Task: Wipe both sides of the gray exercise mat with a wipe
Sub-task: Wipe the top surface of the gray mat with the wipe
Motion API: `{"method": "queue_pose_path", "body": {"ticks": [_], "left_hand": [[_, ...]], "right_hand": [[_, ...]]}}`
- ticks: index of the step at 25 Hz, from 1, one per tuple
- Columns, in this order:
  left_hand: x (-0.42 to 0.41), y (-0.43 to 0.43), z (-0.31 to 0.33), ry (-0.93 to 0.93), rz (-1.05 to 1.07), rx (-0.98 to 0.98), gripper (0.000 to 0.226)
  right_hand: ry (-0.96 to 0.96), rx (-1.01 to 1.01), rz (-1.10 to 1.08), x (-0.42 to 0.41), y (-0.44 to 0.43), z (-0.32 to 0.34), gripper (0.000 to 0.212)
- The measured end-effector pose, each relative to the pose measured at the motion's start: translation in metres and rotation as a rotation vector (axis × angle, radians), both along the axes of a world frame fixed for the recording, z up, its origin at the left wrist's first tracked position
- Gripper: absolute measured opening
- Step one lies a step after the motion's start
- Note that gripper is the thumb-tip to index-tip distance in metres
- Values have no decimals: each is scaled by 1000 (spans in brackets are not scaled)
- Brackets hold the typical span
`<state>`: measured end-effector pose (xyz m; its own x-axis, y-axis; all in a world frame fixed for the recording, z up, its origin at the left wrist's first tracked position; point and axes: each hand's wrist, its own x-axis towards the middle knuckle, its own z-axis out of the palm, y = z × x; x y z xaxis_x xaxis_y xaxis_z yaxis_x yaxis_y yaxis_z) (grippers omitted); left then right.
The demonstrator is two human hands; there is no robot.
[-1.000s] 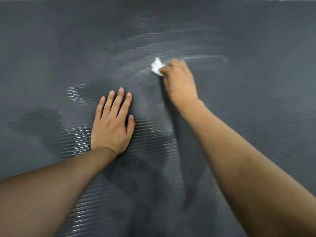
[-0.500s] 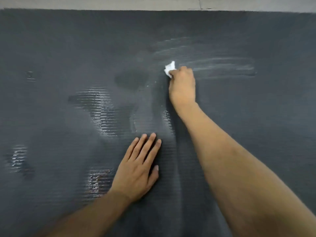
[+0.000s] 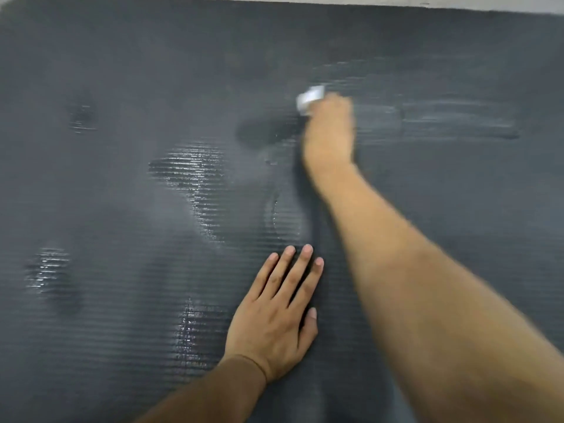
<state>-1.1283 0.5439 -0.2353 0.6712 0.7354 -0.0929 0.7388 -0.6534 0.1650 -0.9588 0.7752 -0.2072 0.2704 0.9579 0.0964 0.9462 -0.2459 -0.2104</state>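
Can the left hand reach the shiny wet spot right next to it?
Probably yes. The left hand lies flat on the mat, and the shiny wet spot sits just beside it with nothing between. The right hand, gripping the wipe, is farther up.

Indoor spot, floor level, room type unclear. Gray ribbed exercise mat (image 3: 122, 71) lies flat and fills nearly the whole view. Only a thin strip of pale smooth floor (image 3: 488, 1) shows past its far edge. Home or gym, cannot tell.
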Motion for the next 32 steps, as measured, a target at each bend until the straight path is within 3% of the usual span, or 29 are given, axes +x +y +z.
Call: {"method": "queue_pose_path", "body": {"ticks": [3, 5, 7, 10, 12, 14, 17, 19, 21, 25, 28, 29, 32], "left_hand": [[-4, 1, -3, 19, -45, 41, 58], [-3, 2, -1, 8, -37, 5, 58], [-3, 2, 0, -12, -6, -14, 64], [0, 2, 1, -29, -6, 0, 67], [1, 2, 1, -24, -3, 4, 67], [0, 1, 0, -27, 4, 11, 66], [-2, 0, -3, -24, -4, 19, 60], [-2, 2, -3, -39, -10, 36, 60], [-2, 1, -2, -40, -9, 29, 65], [-2, -1, -3, -59, -2, 42, 66], [0, 0, -5, -59, 8, 55, 65], [0, 1, -6, -60, 9, 60, 65], [-1, 0, -8, -72, 8, 72, 64]], "right_hand": [[40, -59, 496, -119, -12, 2, 41], [-8, -37, 563, -90, -15, 0, 34], [-50, 86, 333, -13, -28, -9, 29], [-34, -17, -231, 110, -64, 6, 37], [-9, -5, -419, 122, -69, 5, 39], [22, 42, -235, 55, -60, 0, 35], [13, 71, 388, -70, -71, -10, 29], [-75, 15, 543, -58, -80, -9, 28], [-98, 146, 273, 19, -89, -12, 25], [-169, -4, -462, 199, -151, 1, 38], [-58, 114, -694, 194, -141, -3, 41], [-5, 137, -606, 161, -129, -5, 37], [99, 233, -44, 21, -123, -20, 25]]}}
